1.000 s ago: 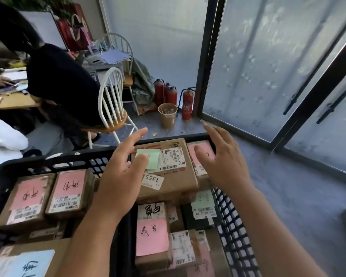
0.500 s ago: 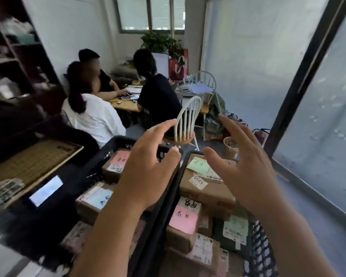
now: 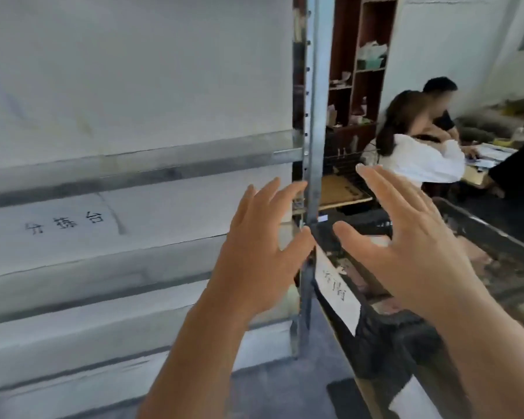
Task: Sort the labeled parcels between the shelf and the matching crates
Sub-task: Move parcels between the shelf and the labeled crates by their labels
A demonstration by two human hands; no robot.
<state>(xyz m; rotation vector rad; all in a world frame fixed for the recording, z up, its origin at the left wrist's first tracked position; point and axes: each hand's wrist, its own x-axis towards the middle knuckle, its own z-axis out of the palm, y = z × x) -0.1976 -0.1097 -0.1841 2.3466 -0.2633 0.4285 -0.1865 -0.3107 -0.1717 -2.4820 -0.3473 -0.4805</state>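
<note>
A metal shelf (image 3: 139, 167) fills the left half of the view, its levels backed with white paper, one sheet bearing handwritten characters (image 3: 64, 223). No parcels show on its visible levels. My left hand (image 3: 260, 252) is raised in front of the shelf's right upright post (image 3: 315, 116), fingers spread, holding nothing. My right hand (image 3: 406, 246) hovers beside it, open and holding nothing, above a black crate (image 3: 406, 337) with a white handwritten label (image 3: 336, 291). The crate's contents are blurred.
Two people sit at a desk (image 3: 490, 155) at the right, one in a white top (image 3: 418, 158). A dark wooden bookcase (image 3: 360, 71) stands behind the shelf post. Grey floor (image 3: 285, 388) lies between shelf and crate.
The view has swung left from the parcel-filled crates to the shelf. Both hands stay raised, open and holding nothing throughout.
</note>
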